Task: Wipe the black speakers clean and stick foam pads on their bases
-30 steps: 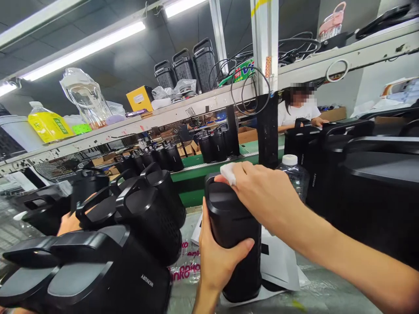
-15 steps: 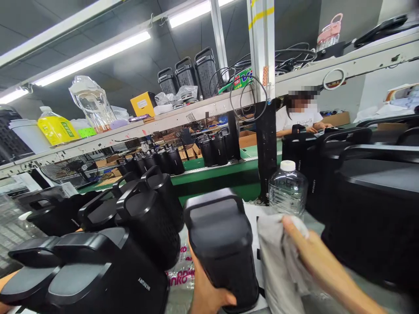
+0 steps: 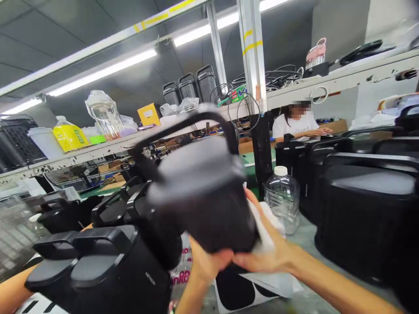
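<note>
A black portable speaker with an arched carry handle (image 3: 203, 209) is raised in front of me, tilted and blurred by motion. From below, my left hand (image 3: 209, 261) grips its lower body. My right hand (image 3: 268, 248) presses a white cloth (image 3: 266, 233) against the speaker's right side, with its thumb under the lower edge. Beneath the hands lies a white sheet with black rounded shapes (image 3: 234, 292). Two similar black speakers (image 3: 121, 270) stand close by on the left, one lettered on its side.
A clear bottle with a white cap (image 3: 281, 200) stands right of my hands. More black speakers (image 3: 366, 218) crowd the right. Someone's forearm (image 3: 15, 283) reaches in at far left. A co-worker (image 3: 294, 122) sits beyond the shelf (image 3: 124, 141), which holds jugs and boxes.
The speaker has risen and tipped toward the left. My right hand has brought the cloth from beside the speaker onto its side. The view has shifted slightly.
</note>
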`<action>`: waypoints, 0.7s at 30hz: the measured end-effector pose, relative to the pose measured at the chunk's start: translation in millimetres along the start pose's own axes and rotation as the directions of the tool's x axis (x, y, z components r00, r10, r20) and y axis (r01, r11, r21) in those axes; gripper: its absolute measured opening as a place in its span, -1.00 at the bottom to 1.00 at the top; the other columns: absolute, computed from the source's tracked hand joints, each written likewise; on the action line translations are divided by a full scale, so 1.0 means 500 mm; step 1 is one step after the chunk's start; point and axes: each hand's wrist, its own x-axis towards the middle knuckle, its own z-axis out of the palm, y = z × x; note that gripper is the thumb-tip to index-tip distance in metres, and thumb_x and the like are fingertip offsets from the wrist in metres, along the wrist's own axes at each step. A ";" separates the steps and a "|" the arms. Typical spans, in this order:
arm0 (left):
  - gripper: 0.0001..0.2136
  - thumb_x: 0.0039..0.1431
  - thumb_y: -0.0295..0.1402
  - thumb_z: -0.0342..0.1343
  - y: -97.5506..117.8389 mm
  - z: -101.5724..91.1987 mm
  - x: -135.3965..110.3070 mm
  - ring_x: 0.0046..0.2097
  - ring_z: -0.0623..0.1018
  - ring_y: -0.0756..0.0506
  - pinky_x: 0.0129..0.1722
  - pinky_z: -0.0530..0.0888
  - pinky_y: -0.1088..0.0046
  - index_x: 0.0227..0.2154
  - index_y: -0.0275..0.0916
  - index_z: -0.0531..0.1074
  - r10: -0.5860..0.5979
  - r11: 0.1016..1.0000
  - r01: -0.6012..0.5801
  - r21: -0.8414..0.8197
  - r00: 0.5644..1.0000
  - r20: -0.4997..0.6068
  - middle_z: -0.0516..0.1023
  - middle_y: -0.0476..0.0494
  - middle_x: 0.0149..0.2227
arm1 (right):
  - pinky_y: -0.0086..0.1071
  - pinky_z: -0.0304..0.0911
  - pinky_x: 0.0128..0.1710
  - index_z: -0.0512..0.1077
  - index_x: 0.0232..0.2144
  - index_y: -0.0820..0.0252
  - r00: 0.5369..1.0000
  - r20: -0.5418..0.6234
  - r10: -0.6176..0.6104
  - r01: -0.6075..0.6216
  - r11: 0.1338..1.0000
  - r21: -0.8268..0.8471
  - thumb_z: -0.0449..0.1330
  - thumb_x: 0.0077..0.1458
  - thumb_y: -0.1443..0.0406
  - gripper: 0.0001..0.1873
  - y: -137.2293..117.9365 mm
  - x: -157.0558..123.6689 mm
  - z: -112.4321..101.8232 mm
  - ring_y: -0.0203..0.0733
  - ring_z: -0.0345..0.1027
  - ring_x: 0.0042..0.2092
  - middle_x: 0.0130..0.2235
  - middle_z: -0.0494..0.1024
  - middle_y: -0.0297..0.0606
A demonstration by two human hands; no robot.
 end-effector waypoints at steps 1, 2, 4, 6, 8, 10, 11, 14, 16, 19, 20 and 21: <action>-0.14 -0.14 0.06 0.38 -0.013 0.001 0.000 0.06 0.58 -0.32 0.05 0.54 0.17 0.22 -0.14 0.27 -0.089 0.994 0.090 -0.056 0.996 0.023 0.57 -0.22 0.07 | 0.04 -0.13 0.38 -0.17 0.43 0.18 0.989 0.011 0.146 -0.147 0.985 0.087 0.29 -0.04 -0.17 0.20 0.006 -0.007 0.005 0.13 -0.06 0.39 0.41 0.01 0.01; -0.22 -0.06 0.03 0.34 -0.026 0.004 0.003 0.03 0.60 -0.29 0.03 0.55 0.19 0.21 -0.14 0.28 -0.196 0.973 0.201 -0.115 0.979 0.055 0.58 -0.22 0.06 | 0.01 -0.15 0.39 -0.19 0.43 0.11 0.943 0.051 0.329 -0.332 0.924 0.192 0.27 0.03 -0.14 0.13 0.015 -0.016 0.011 0.06 -0.07 0.40 0.42 -0.01 -0.06; -0.31 0.04 0.01 0.28 -0.051 0.012 0.013 -0.04 0.64 -0.25 -0.03 0.57 0.20 0.19 -0.18 0.31 -0.396 0.891 0.415 -0.186 0.909 0.131 0.61 -0.26 0.00 | -0.03 -0.17 0.40 -0.17 0.43 0.04 0.787 0.167 0.593 -0.613 0.727 0.310 0.27 0.07 -0.10 0.07 0.034 -0.036 0.019 -0.01 -0.08 0.40 0.43 -0.01 -0.13; -0.33 0.08 0.04 0.23 -0.068 0.018 0.030 -0.11 0.66 -0.27 -0.07 0.59 0.16 0.17 -0.26 0.34 -0.483 0.845 0.509 -0.161 0.858 0.175 0.64 -0.32 -0.08 | -0.05 -0.09 0.39 -0.06 0.41 0.01 0.663 0.245 0.707 -0.739 0.568 0.362 0.35 0.00 -0.08 0.07 0.046 -0.055 0.020 0.01 -0.01 0.39 0.41 0.06 -0.15; -0.31 0.11 0.10 0.17 -0.077 0.017 0.053 -0.14 0.67 -0.29 -0.08 0.59 0.13 0.17 -0.29 0.35 -0.497 0.847 0.522 -0.104 0.846 0.194 0.65 -0.35 -0.13 | -0.10 0.09 0.32 0.10 0.35 -0.02 0.573 0.287 0.767 -0.791 0.426 0.440 0.43 -0.07 0.00 0.01 0.053 -0.064 0.015 0.00 0.15 0.32 0.34 0.23 -0.18; -0.27 0.12 0.20 0.06 -0.086 0.007 0.078 -0.13 0.66 -0.29 -0.06 0.58 0.12 0.15 -0.30 0.39 -0.491 0.860 0.509 -0.037 0.845 0.212 0.65 -0.35 -0.12 | -0.20 0.26 0.21 0.30 0.22 0.03 0.486 0.318 0.814 -0.811 0.283 0.512 0.45 -0.07 0.06 -0.18 0.063 -0.054 0.009 -0.03 0.35 0.19 0.19 0.45 -0.18; -0.24 0.14 0.26 -0.03 -0.092 -0.001 0.091 -0.11 0.66 -0.29 -0.04 0.57 0.12 0.15 -0.30 0.39 -0.477 0.873 0.488 0.003 0.852 0.216 0.64 -0.36 -0.10 | -0.23 0.34 0.14 0.40 0.12 0.11 0.453 0.329 0.829 -0.813 0.233 0.533 0.40 -0.02 0.05 -0.33 0.072 -0.041 0.006 -0.03 0.45 0.09 0.08 0.54 -0.15; -0.19 0.21 0.29 -0.30 -0.128 -0.028 0.120 0.12 0.55 -0.29 0.14 0.46 0.11 0.24 -0.25 0.30 -0.371 0.923 0.342 0.176 0.912 0.174 0.55 -0.36 0.09 | -0.23 0.45 -0.10 0.50 -0.16 0.26 0.392 0.354 0.849 -0.812 0.138 0.567 0.15 0.21 -0.02 -0.54 0.124 0.032 0.003 -0.09 0.54 -0.19 -0.20 0.62 -0.11; -0.30 0.29 0.14 -0.21 -0.165 -0.045 0.123 0.34 0.29 -0.29 0.33 0.20 0.10 0.28 -0.26 0.25 -0.265 0.914 0.201 0.353 0.953 0.143 0.34 -0.36 0.29 | -0.22 0.45 -0.16 0.48 -0.17 0.28 0.355 0.357 0.864 -0.812 0.096 0.575 0.06 0.29 -0.04 -0.51 0.178 0.094 0.008 -0.17 0.50 -0.24 -0.22 0.58 -0.17; -0.41 0.21 -0.12 0.07 -0.228 -0.061 0.107 0.46 -0.09 -0.37 0.42 -0.28 0.08 0.20 -0.43 0.37 -0.187 0.782 0.019 0.622 0.961 0.206 0.07 -0.45 0.41 | -0.20 0.43 -0.16 0.42 -0.03 0.26 0.286 0.349 0.892 -0.847 0.065 0.527 0.12 0.30 0.02 -0.56 0.267 0.177 0.035 -0.19 0.45 -0.18 -0.11 0.51 -0.17; -0.41 0.18 -0.16 0.10 -0.249 -0.064 0.101 0.46 -0.11 -0.40 0.40 -0.35 0.06 0.20 -0.45 0.37 -0.192 0.727 -0.030 0.686 0.950 0.244 0.04 -0.47 0.41 | -0.19 0.43 -0.14 0.40 0.01 0.25 0.267 0.342 0.901 -0.863 0.065 0.501 0.14 0.30 0.05 -0.58 0.295 0.200 0.048 -0.17 0.44 -0.14 -0.06 0.49 -0.16; -0.40 0.18 -0.17 0.11 -0.268 -0.067 0.097 0.46 -0.11 -0.41 0.40 -0.36 0.03 0.23 -0.42 0.34 -0.205 0.676 -0.075 0.733 0.937 0.284 0.01 -0.45 0.41 | -0.17 0.43 -0.12 0.39 0.03 0.25 0.258 0.333 0.907 -0.877 0.076 0.475 0.16 0.29 0.08 -0.59 0.321 0.220 0.062 -0.15 0.43 -0.10 -0.03 0.48 -0.14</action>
